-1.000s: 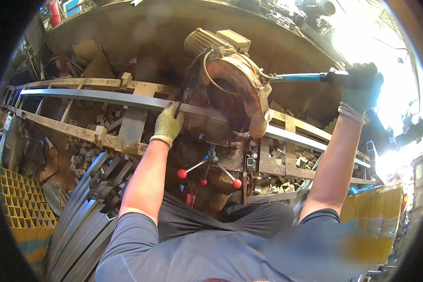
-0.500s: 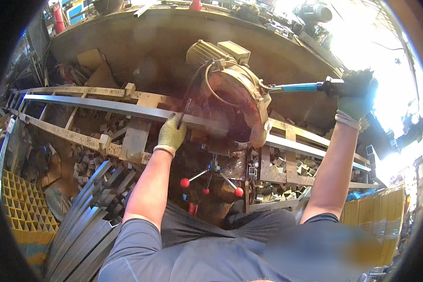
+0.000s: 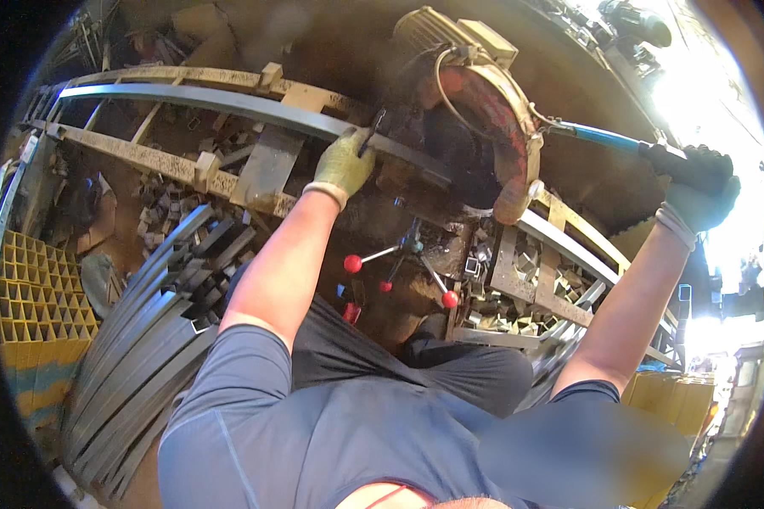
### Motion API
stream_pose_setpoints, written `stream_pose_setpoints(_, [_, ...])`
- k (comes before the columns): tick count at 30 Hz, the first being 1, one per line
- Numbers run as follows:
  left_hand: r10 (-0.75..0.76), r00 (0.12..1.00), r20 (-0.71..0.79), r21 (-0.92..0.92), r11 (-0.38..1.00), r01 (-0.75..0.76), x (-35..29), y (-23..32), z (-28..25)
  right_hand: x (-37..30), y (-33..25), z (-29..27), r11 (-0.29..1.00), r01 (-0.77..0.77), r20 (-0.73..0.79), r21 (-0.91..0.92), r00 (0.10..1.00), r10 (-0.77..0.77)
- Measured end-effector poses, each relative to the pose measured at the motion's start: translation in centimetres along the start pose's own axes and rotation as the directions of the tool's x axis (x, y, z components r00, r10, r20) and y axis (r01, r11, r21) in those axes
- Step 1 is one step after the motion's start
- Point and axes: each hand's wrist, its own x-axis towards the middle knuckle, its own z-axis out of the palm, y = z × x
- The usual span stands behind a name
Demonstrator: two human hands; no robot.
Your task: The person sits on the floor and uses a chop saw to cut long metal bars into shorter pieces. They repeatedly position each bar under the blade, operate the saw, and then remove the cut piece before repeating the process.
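Observation:
My left hand (image 3: 344,163), in a pale green work glove, is closed round a long square metal tube (image 3: 229,100). A thin dark, pen-like thing (image 3: 373,129) sticks up beside its fingers; its kind is unclear. The tube lies along a roller-less ladder-like rail and runs in under the red guard of a cut-off saw (image 3: 518,161). My right hand (image 3: 706,191), gloved with dark fingers, grips the black end of the saw's blue lever handle (image 3: 603,136). The saw's blade and the cut spot are hidden by the guard and shadow.
Below the saw sits a clamp handwheel with red ball knobs (image 3: 353,264). At lower left are a bundle of grey metal tubes (image 3: 136,365) and stacked yellow square tubes (image 3: 47,293). Short offcuts (image 3: 165,216) litter the floor under the rail (image 3: 136,153). Strong glare fills the right.
The view has tilted and turned, so the saw and rail appear higher and further right. Both hands keep their holds on the tube and the lever handle.

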Motion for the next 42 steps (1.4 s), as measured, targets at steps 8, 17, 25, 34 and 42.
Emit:
stream_pose_setpoints(8, [0.045, 0.998, -0.043, 0.009, 0.999, -0.045, 0.4, -2.1, 0.9, 1.0, 0.3, 1.0, 0.999, -0.002, -0.116, 0.051, 0.993, 0.008])
stream_pose_setpoints(17, [-0.033, 0.998, 0.056, -0.027, 0.999, 0.035, 0.6, -0.4, -0.2, 0.6, -0.1, 0.5, 0.999, 0.013, -0.104, 0.032, 0.994, -0.01])
stream_pose_setpoints(25, [-0.006, 1.0, 0.028, -0.014, 1.0, 0.006, 0.7, -1.1, 0.4, -0.2, -0.1, 1.7, 0.998, 0.021, -0.167, 0.056, 0.986, -0.011])
stream_pose_setpoints(34, [-0.041, 0.998, 0.041, -0.001, 0.999, 0.041, 0.8, -1.6, 0.2, -0.5, 0.1, 0.9, 0.987, -0.036, -0.041, 0.158, 0.998, 0.043])
stream_pose_setpoints(42, [-0.007, 1.0, -0.022, -0.067, 0.998, 0.005, 0.7, -1.5, 0.9, -3.1, -0.1, -2.7, 0.996, 0.036, 0.048, 0.079, 0.998, -0.04])
